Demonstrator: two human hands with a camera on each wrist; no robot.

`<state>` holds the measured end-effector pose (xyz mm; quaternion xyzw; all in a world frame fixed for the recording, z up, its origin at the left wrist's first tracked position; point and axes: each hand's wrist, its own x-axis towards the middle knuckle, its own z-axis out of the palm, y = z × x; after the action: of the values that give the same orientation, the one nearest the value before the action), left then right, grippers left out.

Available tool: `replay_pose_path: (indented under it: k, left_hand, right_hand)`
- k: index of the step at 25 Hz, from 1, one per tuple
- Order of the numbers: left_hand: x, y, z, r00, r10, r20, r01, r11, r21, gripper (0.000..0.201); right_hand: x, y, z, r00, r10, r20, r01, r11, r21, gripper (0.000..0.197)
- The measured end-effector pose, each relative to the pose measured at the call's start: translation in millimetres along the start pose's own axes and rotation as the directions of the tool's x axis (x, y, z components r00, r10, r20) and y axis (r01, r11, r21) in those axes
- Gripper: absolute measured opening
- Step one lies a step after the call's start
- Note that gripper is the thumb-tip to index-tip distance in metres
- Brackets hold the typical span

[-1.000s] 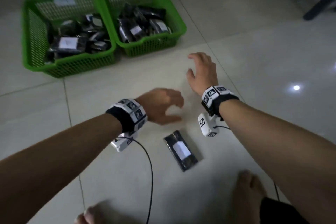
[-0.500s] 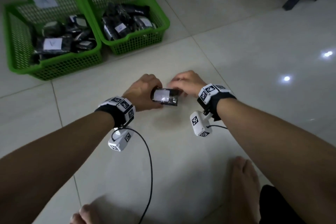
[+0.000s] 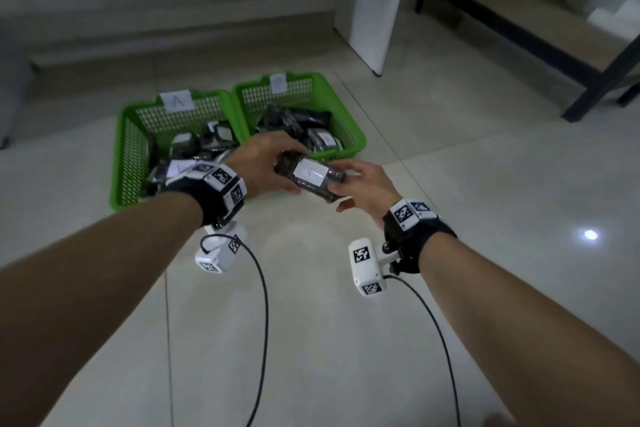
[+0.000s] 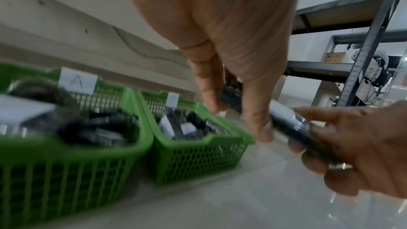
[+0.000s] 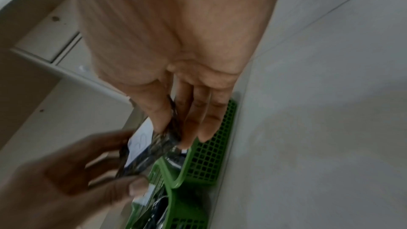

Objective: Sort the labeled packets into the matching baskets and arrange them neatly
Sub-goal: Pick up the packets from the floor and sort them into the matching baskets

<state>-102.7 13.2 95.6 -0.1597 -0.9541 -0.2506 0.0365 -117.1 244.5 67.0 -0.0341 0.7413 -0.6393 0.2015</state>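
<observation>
Between the two hands, above the floor, a dark packet (image 3: 309, 176) with a white label is held: left hand (image 3: 265, 165) grips its left end, right hand (image 3: 365, 185) pinches its right end. Just beyond them stand two green baskets (image 3: 126, 156) of packets.

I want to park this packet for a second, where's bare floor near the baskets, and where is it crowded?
Bare floor lies in front of both baskets, under the hands, and wide tile to the right of basket B. Crowded: basket A and basket B are both piled with packets and stand side by side. The left hand and right hand hold the packet.
</observation>
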Motion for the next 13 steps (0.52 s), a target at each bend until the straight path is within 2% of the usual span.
replay_pose_path:
  k: [2, 4, 5, 8, 11, 13]
  left_hand:
    - [17.6, -4.3, -39.4, 0.995, -0.074, 0.073, 0.067, 0.993, 0.096, 0.070]
    - [27.1, -8.5, -70.3, 0.986, -0.132, 0.098, 0.118, 0.983, 0.138, 0.070]
    - [29.1, -11.5, -79.0, 0.983, -0.148, 0.106, 0.132, 0.980, 0.145, 0.071]
    - [22.2, -31.9, -91.8, 0.986, -0.149, 0.078, 0.138, 0.982, 0.127, 0.079]
    - [-0.6, -67.3, -89.0, 0.981, -0.194, 0.023, 0.193, 0.981, 0.013, 0.098]
    - [-20.0, -91.6, -85.5, 0.964, -0.260, -0.049, 0.260, 0.966, -0.005, 0.083]
  right_hand:
    - [10.6, -17.5, 25.7, 0.992, -0.128, -0.021, 0.125, 0.985, -0.116, 0.056]
    - [15.1, -35.0, 53.5, 0.953, -0.300, -0.030, 0.266, 0.882, -0.388, 0.064]
    - [15.6, -38.6, 65.0, 0.936, -0.350, -0.036, 0.292, 0.831, -0.474, 0.067]
    - [22.1, -46.7, 97.3, 0.906, -0.418, -0.070, 0.301, 0.751, -0.588, 0.059]
    - [34.3, -43.6, 126.7, 0.905, -0.400, -0.146, 0.192, 0.690, -0.698, 0.035]
    - [43.6, -39.0, 138.4, 0.909, -0.367, -0.198, 0.144, 0.723, -0.676, 0.024]
